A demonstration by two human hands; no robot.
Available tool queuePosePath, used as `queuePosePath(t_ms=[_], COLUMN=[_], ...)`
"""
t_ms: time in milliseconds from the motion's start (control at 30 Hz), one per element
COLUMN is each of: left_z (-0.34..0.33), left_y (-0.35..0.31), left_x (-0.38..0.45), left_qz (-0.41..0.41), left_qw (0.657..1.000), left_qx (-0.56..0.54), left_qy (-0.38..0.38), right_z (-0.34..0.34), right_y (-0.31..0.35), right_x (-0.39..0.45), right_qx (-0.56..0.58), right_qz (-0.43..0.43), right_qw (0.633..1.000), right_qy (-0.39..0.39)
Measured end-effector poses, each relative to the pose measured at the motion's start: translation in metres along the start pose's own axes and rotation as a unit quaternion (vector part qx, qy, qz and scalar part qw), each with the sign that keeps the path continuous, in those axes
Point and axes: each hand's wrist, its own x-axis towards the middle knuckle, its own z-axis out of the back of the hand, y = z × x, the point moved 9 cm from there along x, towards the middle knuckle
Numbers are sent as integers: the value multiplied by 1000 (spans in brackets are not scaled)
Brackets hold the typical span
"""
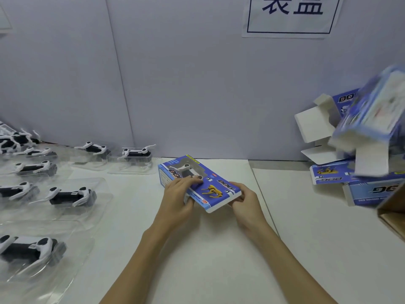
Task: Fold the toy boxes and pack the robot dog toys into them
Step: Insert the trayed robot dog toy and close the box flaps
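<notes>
— Where is the box being worked on?

— A blue toy box (198, 183) sits mid-table, a little back from the centre toward the wall (175, 84), tilted with its near end lifted. Both hands have it.

— How are the hands placed?

— The left hand (178, 199) grips the box's left long side, fingers curled over the top face and thumb below. The right hand (243, 201) pinches the near right corner, fingers bent around the white end edge.

— And the toys?

— Black-and-white robot dogs (68, 195) lie in clear plastic trays (96, 191) along the table's left edge, from the near left corner to the far left one. One more dog in its tray (135, 153) stands at the back edge, just left of the held box.

— Anything on the right?

— A pile of blue boxes (359, 172) crowds the far right corner, some with white flaps open; one on top is blurred. A brown carton corner (392, 218) shows at the right edge. A paper sign (291, 16) hangs on the wall.
</notes>
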Motion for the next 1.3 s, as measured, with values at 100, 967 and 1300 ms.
queuePosePath(t_ms=[100,967,1300], left_z=[0,33,19], left_y=[-2,-46,-44], left_x=[0,-6,-3], left_qz=[-6,-85,-29], left_qw=[1000,947,965], left_qx=[-12,-286,-257], left_qy=[-20,-123,-52], right_z=[-5,48,13], right_y=[4,125,118], right_x=[-3,-59,-58], right_qx=[-90,6,4], right_qz=[34,308,307], right_qw=[995,928,948], right_qy=[27,-211,-80])
